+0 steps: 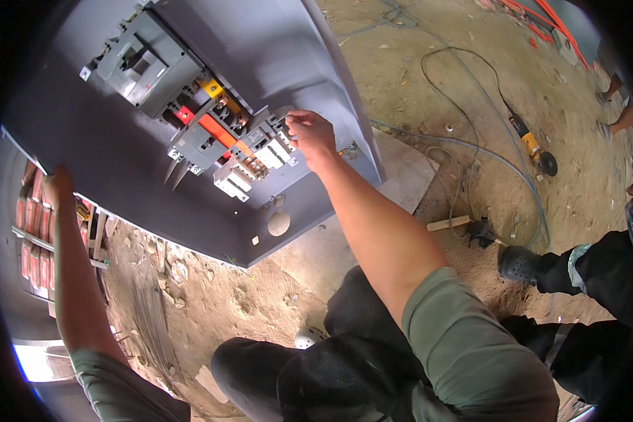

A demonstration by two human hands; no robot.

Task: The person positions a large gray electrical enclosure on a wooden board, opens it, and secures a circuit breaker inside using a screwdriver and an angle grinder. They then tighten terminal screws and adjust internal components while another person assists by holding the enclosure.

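Observation:
A grey metal enclosure [281, 56] holds a large grey breaker [130, 77], a smaller breaker [193, 148], red and yellow busbar pieces [214, 130] and white terminal parts [232, 180]. My left hand [58, 181] is closed on the enclosure's left edge, partly hidden. My right hand [309, 137] has its fingers pinched at the right end of the breaker row, beside another grey component [264, 126]; what is between the fingertips is too small to make out.
Red bundles [39, 239] lie at the left. Cables [471, 141], an angle grinder [531, 144] and a wooden-handled tool [450, 224] lie on the dirt floor. Another person's legs [584, 271] are at lower right, with more feet [608, 126] at upper right.

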